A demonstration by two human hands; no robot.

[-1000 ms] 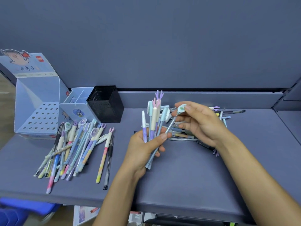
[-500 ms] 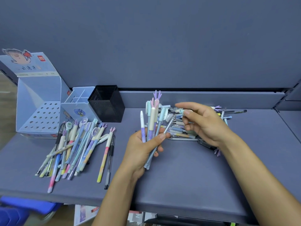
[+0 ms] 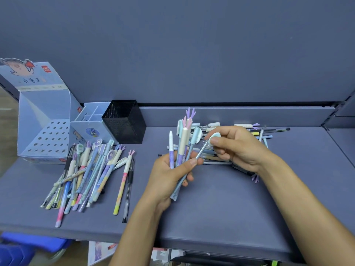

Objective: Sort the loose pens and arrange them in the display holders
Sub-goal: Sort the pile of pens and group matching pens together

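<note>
One pen (image 3: 202, 151) in right hand (image 3: 240, 148), pens (image 3: 182, 141) in left hand (image 3: 167, 175); logo (image 3: 46, 69) illegible.

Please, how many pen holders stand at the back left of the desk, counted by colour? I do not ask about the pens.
Light blue: 2, the display box with holes and the divided holder
Black: 1, the mesh holder
Total: 3
</note>
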